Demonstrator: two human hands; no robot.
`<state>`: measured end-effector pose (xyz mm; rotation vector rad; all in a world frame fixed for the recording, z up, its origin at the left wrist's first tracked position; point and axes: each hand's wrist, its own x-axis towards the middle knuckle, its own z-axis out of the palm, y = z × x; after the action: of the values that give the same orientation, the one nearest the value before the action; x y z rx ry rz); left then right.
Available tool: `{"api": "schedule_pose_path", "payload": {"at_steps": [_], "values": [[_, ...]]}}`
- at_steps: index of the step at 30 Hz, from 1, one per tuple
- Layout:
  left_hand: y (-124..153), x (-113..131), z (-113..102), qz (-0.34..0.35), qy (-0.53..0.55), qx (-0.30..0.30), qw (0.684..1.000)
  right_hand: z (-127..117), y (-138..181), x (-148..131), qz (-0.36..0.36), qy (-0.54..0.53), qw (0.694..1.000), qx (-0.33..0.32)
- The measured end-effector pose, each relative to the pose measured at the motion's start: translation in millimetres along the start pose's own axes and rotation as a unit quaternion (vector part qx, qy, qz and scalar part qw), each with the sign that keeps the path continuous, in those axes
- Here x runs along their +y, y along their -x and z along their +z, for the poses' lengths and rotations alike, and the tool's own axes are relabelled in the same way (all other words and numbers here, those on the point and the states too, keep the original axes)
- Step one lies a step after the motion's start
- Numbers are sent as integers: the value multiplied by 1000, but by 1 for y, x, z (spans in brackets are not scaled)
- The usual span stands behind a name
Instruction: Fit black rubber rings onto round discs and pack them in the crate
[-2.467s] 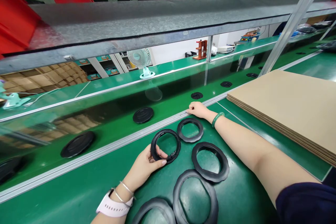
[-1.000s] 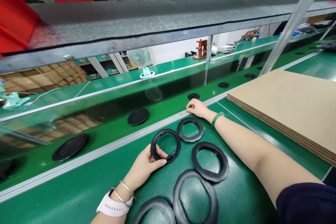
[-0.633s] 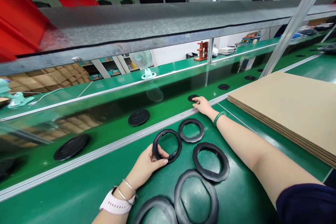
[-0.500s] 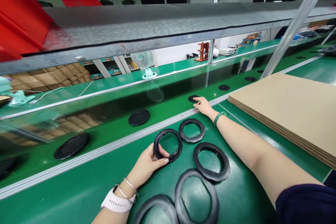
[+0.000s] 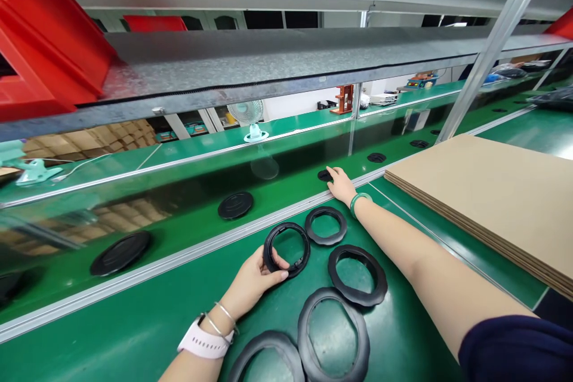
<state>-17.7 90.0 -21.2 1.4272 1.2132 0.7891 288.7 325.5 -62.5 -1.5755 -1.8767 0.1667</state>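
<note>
My left hand (image 5: 255, 280) grips the near edge of a black plastic ring (image 5: 287, 248) that lies on the green bench top (image 5: 134, 334). Beside it lie several more black rings: a small one (image 5: 326, 225), a wavy-edged one (image 5: 357, 266), and a large oval one (image 5: 333, 333). My right hand (image 5: 341, 184) reaches across the metal rail onto the green conveyor belt (image 5: 188, 224), its fingers resting on a small black disc (image 5: 324, 175). Whether the fingers grip that disc is hidden by the hand.
More black discs ride the belt: (image 5: 235, 205), (image 5: 120, 253), (image 5: 376, 157). A stack of brown cardboard sheets (image 5: 492, 191) lies on the right. A metal shelf (image 5: 268, 59) with a red bin (image 5: 40, 54) hangs overhead. A slanted metal post (image 5: 492, 42) rises at right.
My right hand moved from the metal rail forward onto the belt and onto the small black disc. The discs drifted leftward on the belt. My left hand kept hold of its ring.
</note>
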Motion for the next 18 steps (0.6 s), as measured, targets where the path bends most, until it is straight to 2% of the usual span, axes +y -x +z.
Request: {"api": "schedule_pose_path", "payload": {"at_steps": [3,6,13,18], "values": [[1,2,1,-3,11,6,1000,3,-1,-4,-34,83,996,-3],[1,3,2,-4,18,6,1000,7,-4,-5,-21,111,994,-7],[1,0,1,-6,23,2,1000,11,-12,-3,-2,89,995,-39],[2,2,2,-11,28,3,1000,10,-14,-2,-3,71,997,-31]]}}
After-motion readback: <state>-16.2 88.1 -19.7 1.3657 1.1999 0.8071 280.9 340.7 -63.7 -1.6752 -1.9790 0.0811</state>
